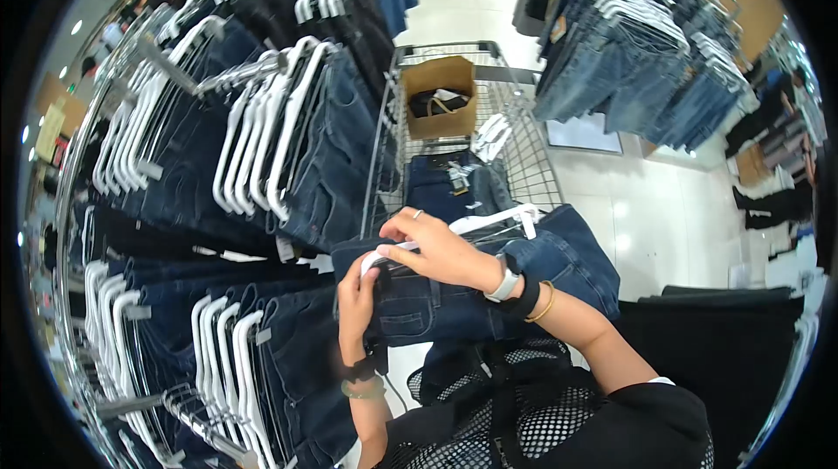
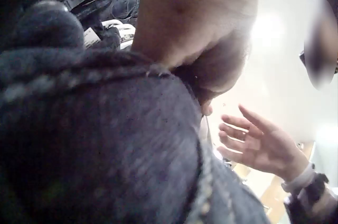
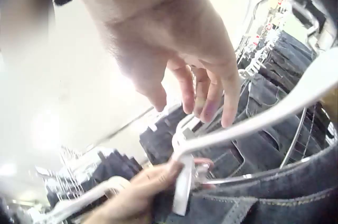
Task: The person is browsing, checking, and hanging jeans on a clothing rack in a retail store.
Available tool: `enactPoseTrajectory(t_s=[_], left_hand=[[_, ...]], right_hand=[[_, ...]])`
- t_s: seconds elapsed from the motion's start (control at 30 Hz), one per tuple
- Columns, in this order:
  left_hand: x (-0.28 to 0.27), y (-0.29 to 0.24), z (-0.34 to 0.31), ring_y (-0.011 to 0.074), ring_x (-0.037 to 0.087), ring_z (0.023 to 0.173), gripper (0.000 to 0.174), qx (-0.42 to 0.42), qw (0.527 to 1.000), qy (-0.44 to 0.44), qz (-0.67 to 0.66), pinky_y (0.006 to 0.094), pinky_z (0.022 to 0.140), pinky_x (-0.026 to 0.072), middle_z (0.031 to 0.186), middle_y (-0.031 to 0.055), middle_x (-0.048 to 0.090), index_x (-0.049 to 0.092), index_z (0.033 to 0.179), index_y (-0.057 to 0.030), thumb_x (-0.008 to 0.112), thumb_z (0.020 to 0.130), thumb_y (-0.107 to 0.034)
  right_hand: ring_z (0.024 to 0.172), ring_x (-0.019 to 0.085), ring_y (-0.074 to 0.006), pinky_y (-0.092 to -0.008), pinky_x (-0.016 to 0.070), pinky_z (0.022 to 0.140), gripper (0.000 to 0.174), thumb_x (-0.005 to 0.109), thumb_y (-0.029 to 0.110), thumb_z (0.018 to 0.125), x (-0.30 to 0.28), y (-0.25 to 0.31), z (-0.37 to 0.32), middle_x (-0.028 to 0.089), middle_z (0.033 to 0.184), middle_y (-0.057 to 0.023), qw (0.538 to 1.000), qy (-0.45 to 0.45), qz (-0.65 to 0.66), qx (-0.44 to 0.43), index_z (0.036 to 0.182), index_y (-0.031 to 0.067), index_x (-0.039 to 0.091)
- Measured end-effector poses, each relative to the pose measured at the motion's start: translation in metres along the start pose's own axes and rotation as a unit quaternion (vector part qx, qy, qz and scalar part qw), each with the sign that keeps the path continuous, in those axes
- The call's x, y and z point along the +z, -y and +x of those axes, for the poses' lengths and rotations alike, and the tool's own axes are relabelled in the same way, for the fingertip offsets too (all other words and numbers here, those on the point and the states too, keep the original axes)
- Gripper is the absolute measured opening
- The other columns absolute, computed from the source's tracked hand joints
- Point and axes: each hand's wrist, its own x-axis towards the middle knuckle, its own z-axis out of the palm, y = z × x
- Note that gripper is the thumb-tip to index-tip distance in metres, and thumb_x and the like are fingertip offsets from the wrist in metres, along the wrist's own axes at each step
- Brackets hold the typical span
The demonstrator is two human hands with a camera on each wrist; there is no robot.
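A pair of dark blue jeans [image 1: 463, 299] hangs on a white hanger [image 1: 476, 223] in front of the person's body. My left hand [image 1: 353, 303] grips one end of the hanger, thumb at the white arm. In the right wrist view, this hand [image 3: 140, 189] pinches the hanger by its clip [image 3: 183, 187], at the waistband. Over the hanger, my right hand [image 1: 441, 251] reaches across with its fingers loosely bent, holding nothing. The left wrist view shows that right hand [image 2: 259, 145] apart from the jeans, its fingers spread. Dark denim [image 2: 95, 139] fills much of that view.
A wire shopping cart [image 1: 532, 168] stands ahead, with a brown paper bag [image 1: 441, 126] and folded jeans [image 1: 432, 185] in it. Racks of hung jeans [image 1: 323, 146] line the left side. Another denim rack [image 1: 628, 59] stands at the far right, beyond tiled floor [image 1: 611, 185].
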Motion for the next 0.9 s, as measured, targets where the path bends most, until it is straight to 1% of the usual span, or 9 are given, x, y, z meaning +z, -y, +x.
enactPoseTrajectory(t_s=[0.13, 0.23, 0.27, 0.33, 0.37, 0.43, 0.6, 0.7, 0.9], left_hand=[[0.005, 0.008, 0.006, 0.0135, 0.062, 0.088, 0.034, -0.007, 0.995, -0.030, -0.090, 0.0267, 0.083, 0.0471, 0.096, 0.0094, 0.069, 0.061, 0.114, 0.0038, 0.045, 0.104, -0.025], [0.009, 0.010, 0.007, 0.0145, 0.063, 0.087, 0.035, 0.003, 0.995, -0.040, -0.086, 0.0277, 0.084, 0.0461, 0.094, 0.0100, 0.069, 0.061, 0.113, 0.0044, 0.044, 0.104, -0.025], [0.009, 0.010, 0.007, 0.0145, 0.063, 0.087, 0.035, 0.004, 0.996, -0.035, -0.085, 0.0277, 0.084, 0.0461, 0.094, 0.0100, 0.069, 0.061, 0.113, 0.0044, 0.044, 0.104, -0.025], [0.009, 0.006, 0.007, 0.0156, 0.063, 0.087, 0.035, -0.004, 0.994, -0.048, -0.099, 0.0284, 0.085, 0.0459, 0.093, 0.0108, 0.069, 0.061, 0.112, 0.0047, 0.043, 0.104, -0.025], [0.010, 0.003, 0.009, 0.0144, 0.063, 0.086, 0.037, 0.011, 0.994, -0.050, -0.092, 0.0274, 0.083, 0.0461, 0.092, 0.0113, 0.069, 0.061, 0.110, 0.0043, 0.043, 0.104, -0.027], [0.008, 0.000, 0.007, 0.0146, 0.063, 0.086, 0.037, 0.002, 0.993, -0.058, -0.107, 0.0274, 0.083, 0.0461, 0.092, 0.0116, 0.069, 0.061, 0.110, 0.0043, 0.043, 0.104, -0.027], [0.009, 0.011, 0.013, 0.0181, 0.064, 0.087, 0.039, -0.003, 0.985, -0.077, -0.154, 0.0306, 0.087, 0.0463, 0.093, 0.0117, 0.068, 0.061, 0.114, 0.0047, 0.046, 0.103, -0.030], [0.005, 0.005, 0.006, 0.0192, 0.064, 0.090, 0.041, -0.009, 0.984, -0.081, -0.158, 0.0318, 0.090, 0.0450, 0.094, 0.0124, 0.068, 0.060, 0.116, 0.0056, 0.047, 0.103, -0.031], [-0.007, 0.005, 0.006, 0.0218, 0.062, 0.099, 0.041, -0.007, 0.984, -0.031, -0.177, 0.0350, 0.095, 0.0419, 0.101, 0.0141, 0.067, 0.058, 0.120, 0.0044, 0.049, 0.101, -0.031]], right_hand=[[0.082, 0.063, -0.0255, -0.0344, 0.0497, 0.075, 0.019, 0.067, 0.019, 0.088, -0.075, -0.015, -0.017, 0.062, 0.089, -0.0125, 0.990, -0.119, -0.069, 0.016, 0.095, 0.0015, 0.063], [0.085, 0.060, -0.0272, -0.0371, 0.0485, 0.077, 0.024, 0.069, 0.022, 0.086, -0.141, -0.063, -0.057, 0.063, 0.091, -0.0129, 0.964, -0.189, -0.125, 0.141, 0.095, 0.0003, 0.063], [0.093, 0.061, -0.0266, -0.0379, 0.0486, 0.082, 0.038, 0.071, 0.030, 0.086, -0.158, -0.082, -0.074, 0.064, 0.097, -0.0156, 0.947, -0.164, -0.181, 0.208, 0.101, -0.0031, 0.062], [0.101, 0.061, -0.0253, -0.0373, 0.0483, 0.089, 0.055, 0.073, 0.038, 0.085, -0.180, -0.137, -0.110, 0.065, 0.105, -0.0181, 0.930, -0.037, -0.099, 0.351, 0.112, -0.0077, 0.059], [0.101, 0.061, -0.0253, -0.0373, 0.0483, 0.089, 0.055, 0.073, 0.038, 0.085, -0.181, -0.143, -0.116, 0.065, 0.105, -0.0181, 0.930, -0.042, -0.097, 0.353, 0.112, -0.0077, 0.059], [0.106, 0.060, -0.0215, -0.0335, 0.0487, 0.091, 0.060, 0.076, 0.031, 0.084, -0.181, -0.143, -0.119, 0.064, 0.112, -0.0168, 0.912, 0.087, 0.032, 0.399, 0.122, -0.0106, 0.054], [0.101, 0.059, -0.0129, -0.0244, 0.0477, 0.090, 0.053, 0.078, 0.009, 0.080, -0.194, -0.121, -0.109, 0.064, 0.112, -0.0079, 0.865, 0.053, 0.227, 0.445, 0.125, -0.0069, 0.056], [0.100, 0.059, -0.0106, -0.0240, 0.0469, 0.091, 0.048, 0.075, 0.002, 0.080, -0.200, -0.109, -0.113, 0.065, 0.111, -0.0043, 0.881, 0.010, 0.305, 0.361, 0.124, -0.0041, 0.057], [0.097, 0.059, -0.0084, -0.0241, 0.0462, 0.090, 0.038, 0.073, 0.014, 0.086, -0.196, -0.069, -0.115, 0.066, 0.106, -0.0023, 0.885, -0.015, 0.325, 0.332, 0.119, -0.0014, 0.063]])
